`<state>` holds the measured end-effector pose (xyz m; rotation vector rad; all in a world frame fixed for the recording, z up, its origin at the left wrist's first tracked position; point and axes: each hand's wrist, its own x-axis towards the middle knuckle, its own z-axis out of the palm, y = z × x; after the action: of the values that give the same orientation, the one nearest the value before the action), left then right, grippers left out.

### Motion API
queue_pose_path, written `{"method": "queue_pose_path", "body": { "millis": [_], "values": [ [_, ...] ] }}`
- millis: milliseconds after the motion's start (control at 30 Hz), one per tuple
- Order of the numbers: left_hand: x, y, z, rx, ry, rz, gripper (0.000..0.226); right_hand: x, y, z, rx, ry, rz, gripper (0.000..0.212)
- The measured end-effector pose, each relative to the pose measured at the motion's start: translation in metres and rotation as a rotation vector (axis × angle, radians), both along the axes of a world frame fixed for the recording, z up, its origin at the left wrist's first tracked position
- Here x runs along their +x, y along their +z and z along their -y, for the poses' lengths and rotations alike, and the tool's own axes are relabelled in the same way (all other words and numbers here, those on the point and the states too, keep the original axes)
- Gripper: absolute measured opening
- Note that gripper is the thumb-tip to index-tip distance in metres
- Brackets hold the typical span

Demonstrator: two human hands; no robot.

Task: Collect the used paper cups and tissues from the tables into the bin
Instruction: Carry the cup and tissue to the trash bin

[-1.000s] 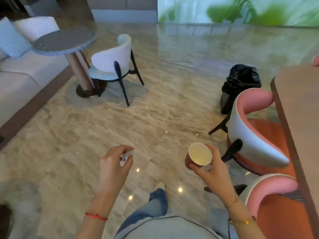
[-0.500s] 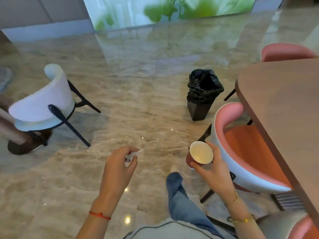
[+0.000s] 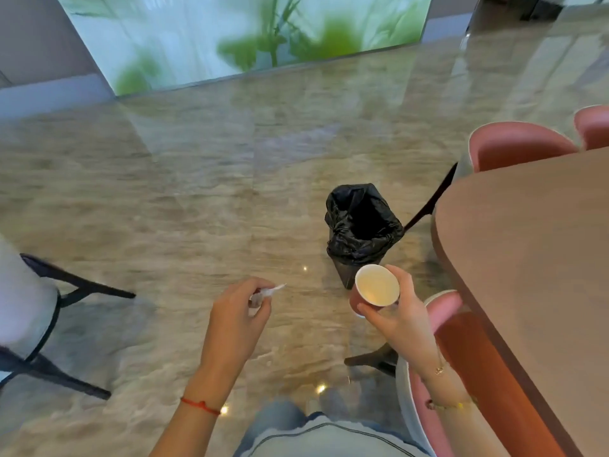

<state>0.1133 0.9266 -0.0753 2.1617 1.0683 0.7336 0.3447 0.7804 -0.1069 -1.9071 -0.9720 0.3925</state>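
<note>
Polished marble-look floor (image 3: 184, 206), glossy, with small light reflections; frosted glass panel (image 3: 244, 31) with blurred green foliage along the far wall.

Paper cup (image 3: 375, 286): red outside, pale inside, mouth tilted toward the camera, nothing visible in it. Held in the right hand (image 3: 400, 316), thumb on the near side of the wall, fingers curled round the far side up by the rim. The cup is above the floor, nearer the camera than the bin and overlapping its lower edge in view.

Tissue (image 3: 268, 291): small white crumpled piece, pinched between thumb and curled fingers of the left hand (image 3: 235, 319); one corner sticks out to the right. It is held over the floor, left of the cup and apart from it.

Bin (image 3: 361, 225): dark, lined with a black bag folded over the rim, standing upright on the floor near the table corner. Contents cannot be made out.

Brown table (image 3: 527, 258) at the right edge. Pink chairs beside it: one (image 3: 441, 311) just behind the right hand, another (image 3: 517, 146) on the far side. White chair with black legs (image 3: 29, 308) at the left edge, blurred.

Red cord (image 3: 199, 404) on left wrist; gold bracelet (image 3: 451, 404) on right wrist. Blue jeans (image 3: 280, 420) at the bottom.
</note>
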Motion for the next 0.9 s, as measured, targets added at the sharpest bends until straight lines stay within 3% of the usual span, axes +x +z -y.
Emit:
{"method": "queue_pose_path", "body": {
  "millis": [300, 600, 900],
  "values": [
    [0.155, -0.028, -0.155, -0.053, -0.177, -0.026, 0.021, 0.111, -0.021, -0.11, -0.068, -0.201, -0.099, 0.077],
    [0.347, -0.058, -0.322, -0.076, -0.418, -0.165, 0.019, 0.235, -0.05, -0.237, -0.106, -0.446, -0.148, 0.074],
    [0.507, -0.086, -0.402, -0.043, -0.66, -0.254, 0.016, 0.336, -0.074, -0.326, -0.208, -0.571, -0.214, 0.07]
  ]
}}
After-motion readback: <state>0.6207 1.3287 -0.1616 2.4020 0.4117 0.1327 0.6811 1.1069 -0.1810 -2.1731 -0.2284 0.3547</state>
